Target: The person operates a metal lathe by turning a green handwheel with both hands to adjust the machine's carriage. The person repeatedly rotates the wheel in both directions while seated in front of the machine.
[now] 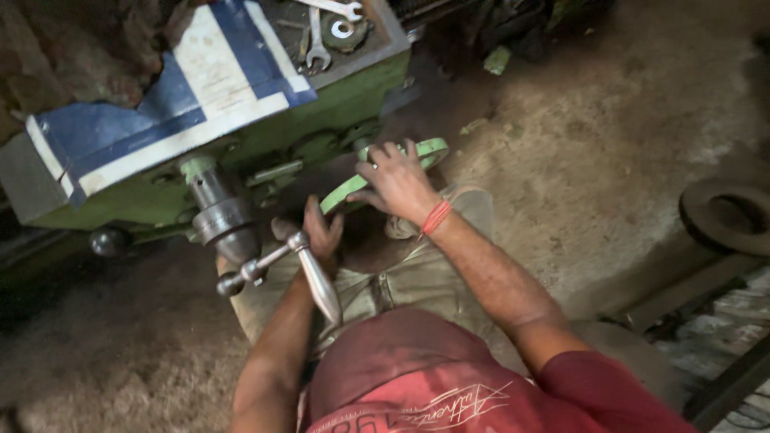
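My right hand (397,180), with a red thread band at the wrist, grips the rim of a light green handwheel (429,148) on the side of a green machine (265,132). My left hand (321,232) holds the lower part of the same wheel, partly hidden behind a shiny metal crank handle (317,281). That handle sticks out from a grey metal hub (224,220) on the machine's front. Both hands are closed around the wheel.
Wrenches (317,40) lie in a tray on top of the machine. A blue and white panel (192,96) leans over the machine's left part. A black ball knob (108,239) juts out at left. A dark ring (726,215) and metal bars lie on the dusty floor at right.
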